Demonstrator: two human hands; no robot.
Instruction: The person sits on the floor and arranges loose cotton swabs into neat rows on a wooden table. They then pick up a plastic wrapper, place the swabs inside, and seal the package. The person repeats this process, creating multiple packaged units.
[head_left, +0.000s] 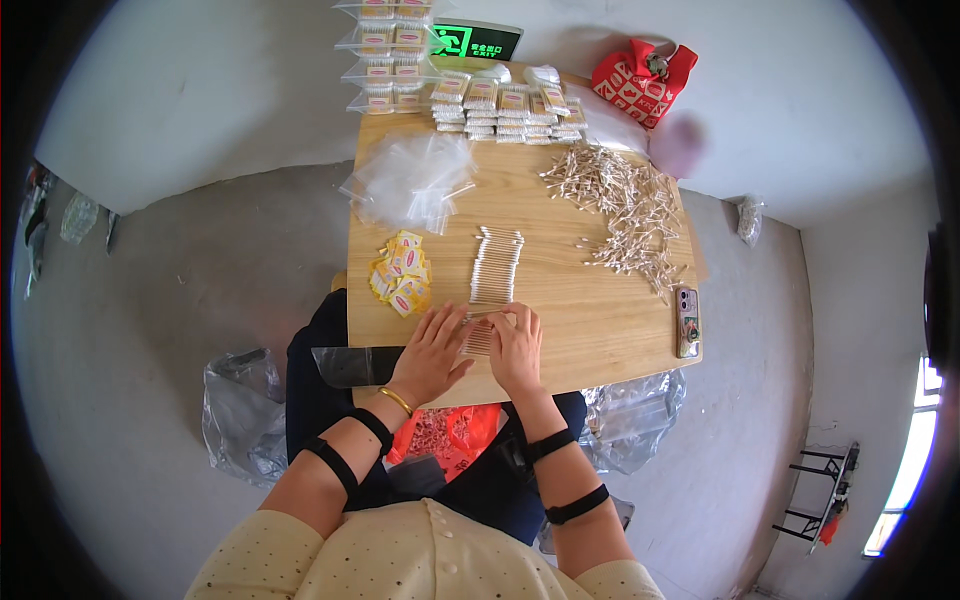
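Note:
My left hand and my right hand rest side by side on the near part of a wooden table, both on a small clear bag of cotton swabs lying flat between them. Just beyond the hands lies a neat row of cotton swabs. A pile of small yellow and red labels sits to the left of that row. Which fingers pinch the bag is hidden.
A loose heap of cotton swabs spreads over the right of the table, empty clear bags at the far left, stacked filled packets along the far edge. A phone lies at the right edge. Plastic bags sit on the floor.

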